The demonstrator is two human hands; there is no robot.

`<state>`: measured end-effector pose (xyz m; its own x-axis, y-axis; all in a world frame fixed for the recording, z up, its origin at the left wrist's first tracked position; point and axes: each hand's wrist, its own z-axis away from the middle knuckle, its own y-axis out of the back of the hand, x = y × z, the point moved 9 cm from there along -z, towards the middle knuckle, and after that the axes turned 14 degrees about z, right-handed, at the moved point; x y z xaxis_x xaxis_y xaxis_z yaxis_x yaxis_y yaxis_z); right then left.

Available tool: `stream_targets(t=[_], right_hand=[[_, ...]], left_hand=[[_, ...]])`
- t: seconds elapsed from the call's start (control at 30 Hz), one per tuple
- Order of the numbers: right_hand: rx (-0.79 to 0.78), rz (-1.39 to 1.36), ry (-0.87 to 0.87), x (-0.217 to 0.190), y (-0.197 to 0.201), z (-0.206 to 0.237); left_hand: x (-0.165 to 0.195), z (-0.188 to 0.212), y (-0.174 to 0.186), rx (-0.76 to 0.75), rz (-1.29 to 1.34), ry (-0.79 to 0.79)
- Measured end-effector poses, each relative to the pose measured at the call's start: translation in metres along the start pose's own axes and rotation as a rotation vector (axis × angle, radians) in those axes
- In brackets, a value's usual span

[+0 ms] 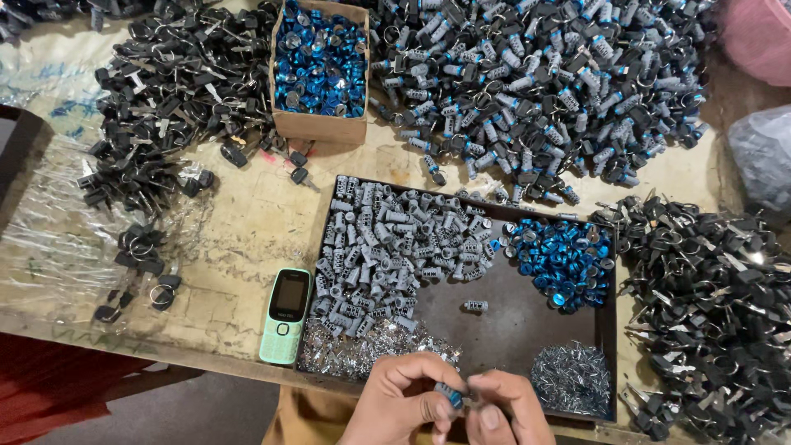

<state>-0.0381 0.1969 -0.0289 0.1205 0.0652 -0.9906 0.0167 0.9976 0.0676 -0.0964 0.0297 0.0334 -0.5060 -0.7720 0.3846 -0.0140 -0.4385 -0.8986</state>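
Observation:
My left hand (398, 401) and my right hand (509, 408) meet at the bottom edge, in front of a dark tray (503, 321). Together they pinch a small grey lock cylinder with a blue cap (450, 395); fingers hide most of it. The tray holds a heap of grey cylinders (395, 243), blue caps (562, 257), one stray cylinder (475, 306), and two piles of small shiny metal bits (362, 346) (573, 377).
A mint-green keypad phone (285, 316) lies left of the tray. A cardboard box of blue caps (320, 62) stands at the back. Black-headed keys (177, 86) (717, 288) pile left and right. Assembled cylinders with keys (535, 82) heap at the back right.

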Motion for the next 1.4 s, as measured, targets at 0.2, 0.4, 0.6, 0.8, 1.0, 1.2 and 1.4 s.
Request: stream_targets(t=[0.2, 0.4, 0.6, 0.8, 1.0, 1.2, 1.4], right_hand=[[-0.227, 0.093, -0.061, 0.003, -0.009, 0.005], [-0.332, 0.754, -0.324, -0.025, -0.009, -0.002], [-0.48, 0.768, -0.101, -0.085, -0.04, -0.042], [-0.098, 1.218, 0.203, -0.157, -0.01, -0.14], [0.026, 1.404, 0.658, -0.203, -0.062, -0.133], [-0.182, 1.234, 0.586, -0.157, -0.106, -0.114], [-0.185, 1.188, 0.587, -0.153, -0.108, -0.117]], left_hand=[[0.055, 0.033, -0.068, -0.178, -1.098, -0.8], [0.034, 0.02, -0.053, -0.346, -0.861, -0.473], [0.035, 0.012, -0.042, -0.132, -0.918, -0.332], [0.101, 0.029, -0.018, 0.252, -1.248, -0.719], [0.113, 0.041, 0.003, 0.338, -1.152, -0.812], [0.113, 0.038, 0.012, 0.342, -1.094, -0.783], [0.111, 0.041, 0.003, 0.285, -1.128, -0.795]])
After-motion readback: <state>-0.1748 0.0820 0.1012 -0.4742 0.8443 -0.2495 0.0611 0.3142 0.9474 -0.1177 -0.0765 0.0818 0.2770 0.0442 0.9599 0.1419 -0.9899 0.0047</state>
